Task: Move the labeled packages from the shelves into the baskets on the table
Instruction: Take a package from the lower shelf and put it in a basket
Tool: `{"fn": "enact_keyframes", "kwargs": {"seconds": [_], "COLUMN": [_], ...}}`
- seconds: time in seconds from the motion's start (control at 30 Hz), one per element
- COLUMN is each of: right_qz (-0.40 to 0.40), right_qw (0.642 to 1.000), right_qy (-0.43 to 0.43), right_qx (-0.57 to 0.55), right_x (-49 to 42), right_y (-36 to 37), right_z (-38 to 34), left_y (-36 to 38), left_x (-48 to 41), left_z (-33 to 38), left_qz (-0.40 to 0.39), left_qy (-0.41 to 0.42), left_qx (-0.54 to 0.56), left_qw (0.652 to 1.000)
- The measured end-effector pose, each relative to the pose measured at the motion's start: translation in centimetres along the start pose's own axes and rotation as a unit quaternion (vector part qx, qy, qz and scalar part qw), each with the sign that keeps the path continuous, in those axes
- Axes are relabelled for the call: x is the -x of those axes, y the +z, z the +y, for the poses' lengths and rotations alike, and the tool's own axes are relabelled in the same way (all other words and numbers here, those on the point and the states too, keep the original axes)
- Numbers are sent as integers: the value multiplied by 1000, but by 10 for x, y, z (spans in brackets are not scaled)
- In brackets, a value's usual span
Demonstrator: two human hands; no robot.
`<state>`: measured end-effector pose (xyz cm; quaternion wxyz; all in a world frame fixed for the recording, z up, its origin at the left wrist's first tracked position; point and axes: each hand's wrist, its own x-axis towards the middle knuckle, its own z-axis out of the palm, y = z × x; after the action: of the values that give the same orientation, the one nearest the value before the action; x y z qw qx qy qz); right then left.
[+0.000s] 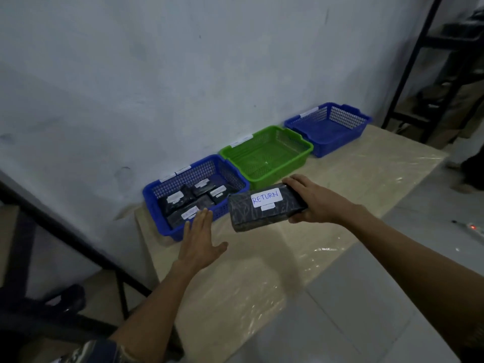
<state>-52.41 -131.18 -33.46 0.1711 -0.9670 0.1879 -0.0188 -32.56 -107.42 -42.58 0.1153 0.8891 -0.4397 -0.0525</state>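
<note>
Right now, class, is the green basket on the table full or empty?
Empty: the green basket shows only its bare slatted floor, unlike the near blue basket, which holds black packages.

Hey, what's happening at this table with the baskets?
A person is sorting parcels at a table. Their right hand grips a dark package labelled RETURN above the table, just in front of the near blue basket and the green basket. The left hand is open, fingers straight, by the near blue basket, which already holds several labelled packages. A second blue basket sits farther along the wall.
</note>
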Motion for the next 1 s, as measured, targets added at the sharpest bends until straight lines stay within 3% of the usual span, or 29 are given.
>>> {"fn": "enact_keyframes", "kwargs": {"seconds": [0.33, 0.67, 1.0], "right_qz": [-62, -76, -156], "right_qw": [996, 994, 982], "right_qy": [-55, -56, -96], "right_qx": [33, -49, -50], "right_x": [-145, -276, -402], "right_y": [-38, -12, 43], "right_z": [102, 190, 239], "left_y": [22, 52, 81], "left_x": [-130, -250, -319], "left_z": [47, 53, 55], "left_qz": [-20, -41, -43], "left_qy": [-78, -106, -185], "left_qx": [30, 36, -23], "left_qw": [996, 993, 981]}}
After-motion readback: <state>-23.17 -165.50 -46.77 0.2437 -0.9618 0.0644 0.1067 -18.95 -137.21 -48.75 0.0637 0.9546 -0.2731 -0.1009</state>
